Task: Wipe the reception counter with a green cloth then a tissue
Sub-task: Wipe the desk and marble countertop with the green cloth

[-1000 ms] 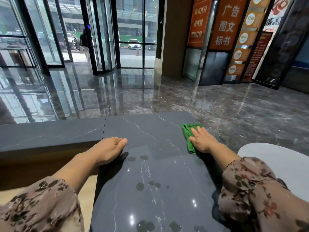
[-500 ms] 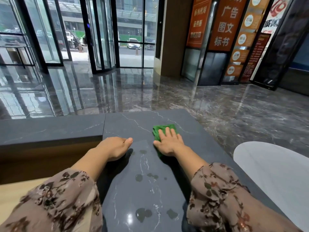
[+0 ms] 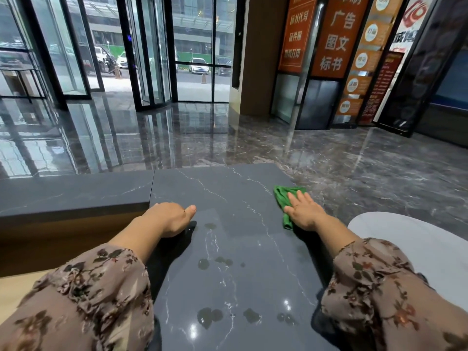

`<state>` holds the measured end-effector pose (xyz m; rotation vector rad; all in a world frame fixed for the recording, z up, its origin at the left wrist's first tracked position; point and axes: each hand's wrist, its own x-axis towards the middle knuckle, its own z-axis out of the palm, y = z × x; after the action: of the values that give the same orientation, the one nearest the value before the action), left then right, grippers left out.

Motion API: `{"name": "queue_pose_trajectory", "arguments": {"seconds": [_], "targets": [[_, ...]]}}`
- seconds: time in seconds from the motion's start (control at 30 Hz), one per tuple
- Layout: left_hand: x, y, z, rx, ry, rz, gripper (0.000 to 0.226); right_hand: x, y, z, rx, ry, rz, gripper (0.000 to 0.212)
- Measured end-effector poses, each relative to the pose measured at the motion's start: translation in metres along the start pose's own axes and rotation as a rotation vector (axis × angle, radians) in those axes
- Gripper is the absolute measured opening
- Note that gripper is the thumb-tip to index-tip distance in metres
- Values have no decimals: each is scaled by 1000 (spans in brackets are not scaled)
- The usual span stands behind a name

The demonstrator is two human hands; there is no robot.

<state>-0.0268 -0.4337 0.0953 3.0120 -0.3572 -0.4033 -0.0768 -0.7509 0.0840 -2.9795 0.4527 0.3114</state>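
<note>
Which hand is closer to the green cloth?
The right hand: it lies flat on the green cloth near the counter's far right corner. The left hand rests apart, across the counter.

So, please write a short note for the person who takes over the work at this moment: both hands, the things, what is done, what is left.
Right hand: flat, pressing the green cloth on the counter, near its far right edge.
Left hand: resting on the counter, empty.
Done: cloth wiping is under way.
Left: wet spots remain on the near part; wipe them, then go over the counter with a tissue. No tissue is in view.
</note>
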Motion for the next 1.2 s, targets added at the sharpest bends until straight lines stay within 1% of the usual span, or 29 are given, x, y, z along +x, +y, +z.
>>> {"name": "queue_pose_trajectory", "arguments": {"seconds": [0.1, 0.27, 0.43, 0.53, 0.63, 0.77, 0.87, 1.1, 1.2], "targets": [[-3, 0, -1, 1, -6, 21, 66, -7, 14, -2, 15, -6, 79, 59], [-7, 0, -4, 59, -18, 63, 66, -20, -14, 10, 29, 6, 142, 58], [-11, -1, -9, 85, -57, 81, 68, -51, -72, 22, 38, 2, 63, 58], [-17, -1, -12, 70, -80, 92, 70, -69, -108, 29, 32, -8, -17, 58], [-21, -3, -14, 58, -68, 111, 70, -81, -121, 33, 17, -23, -88, 57], [-26, 4, -14, 63, 18, 178, 69, -88, -109, 33, 17, -21, -140, 56], [-28, 13, -15, 43, 21, 219, 67, -78, -89, 28, 26, -26, -142, 56], [-31, 14, -13, 0, 36, 271, 62, -48, 11, 15, 30, 11, 124, 58], [-38, 16, -10, -16, 45, 292, 63, -42, 31, 13, 40, -7, 189, 57]]}}
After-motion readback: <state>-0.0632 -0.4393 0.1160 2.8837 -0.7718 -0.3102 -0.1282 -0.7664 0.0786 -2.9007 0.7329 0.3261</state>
